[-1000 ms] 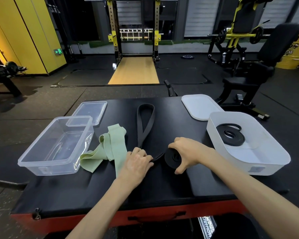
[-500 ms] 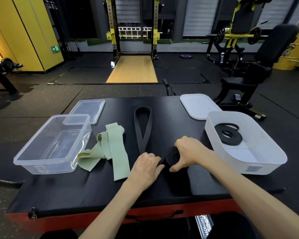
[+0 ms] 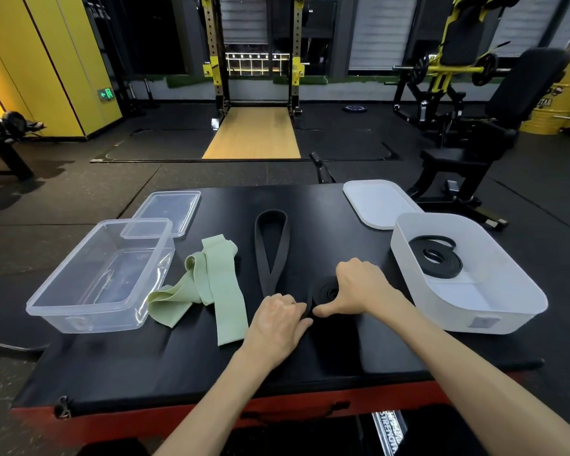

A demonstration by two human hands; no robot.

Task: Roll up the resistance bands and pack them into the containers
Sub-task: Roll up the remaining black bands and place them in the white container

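On the near middle of the black padded platform (image 3: 145, 363), both hands work the black band (image 3: 262, 258).

Right hand (image 3: 356, 286) grips the rolled-up end. Its fingers curl over the top of the roll, and the thumb stretches along the near side, with the tip at the roll's left edge. The spiral face of the roll shows between thumb and fingers.

Left hand (image 3: 277, 319) sits just beside the roll on its left. The knuckles are up and the fingers curl down onto the flat strip where it feeds into the roll, holding it. The thumb tips of the two hands nearly touch.

The unrolled remainder of the band lies flat as a long narrow loop running away from the hands toward the far edge.

Other items on the platform:
- green band (image 3: 211, 284) — loose, folded over itself in a heap, just left of the black loop. One tail lies beside the left hand.
- clear container (image 3: 79, 258) — far left, open, nothing visible in it.
- clear lid (image 3: 168, 210) — flat behind the clear container, with its near corner tucked behind the container's rim.
- white container (image 3: 514, 268) — right side, open.
- coiled black band (image 3: 436, 260) — lying flat in the far half of the white container.
- white lid (image 3: 375, 202) — flat behind the white container.

The platform's front face is red. Gym floor lies beyond it, with a squat rack (image 3: 254, 60) straight ahead.
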